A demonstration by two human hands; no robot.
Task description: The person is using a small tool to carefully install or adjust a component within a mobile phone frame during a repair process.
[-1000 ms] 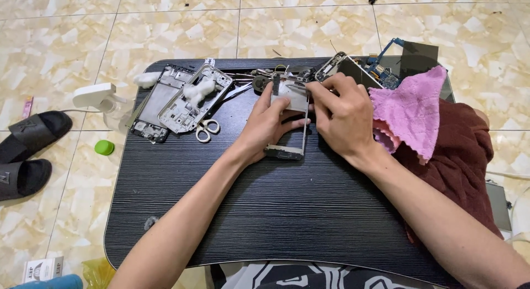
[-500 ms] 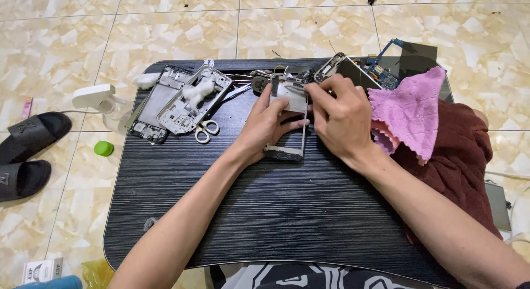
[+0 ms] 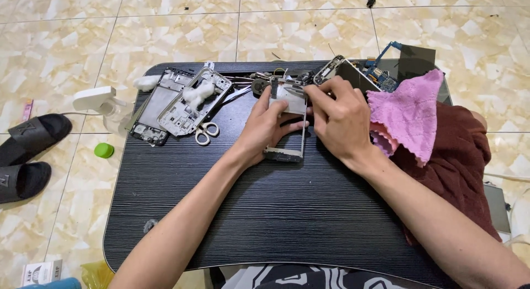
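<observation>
A silver phone frame (image 3: pixel 289 126) lies on a black low table (image 3: pixel 265 211), partly taken apart. My left hand (image 3: pixel 265 126) grips its left side and holds it slightly raised at the top. My right hand (image 3: pixel 339 120) pinches the frame's upper right edge with thumb and fingers. Both hands cover much of the frame, so only its top and bottom ends show.
Two more phone frames (image 3: pixel 182 104) with white cotton on them and small scissors (image 3: pixel 205 132) lie at the table's back left. A pink cloth (image 3: pixel 406 115), circuit board (image 3: pixel 378 73) and dark screen panel (image 3: pixel 415 59) sit at the right. On the floor are black sandals (image 3: pixel 25 156), a green cap (image 3: pixel 103 150) and a spray bottle (image 3: pixel 102 104).
Both hands stay on the phone frame with only slight finger shifts at its top edge. Nothing else on the table has moved.
</observation>
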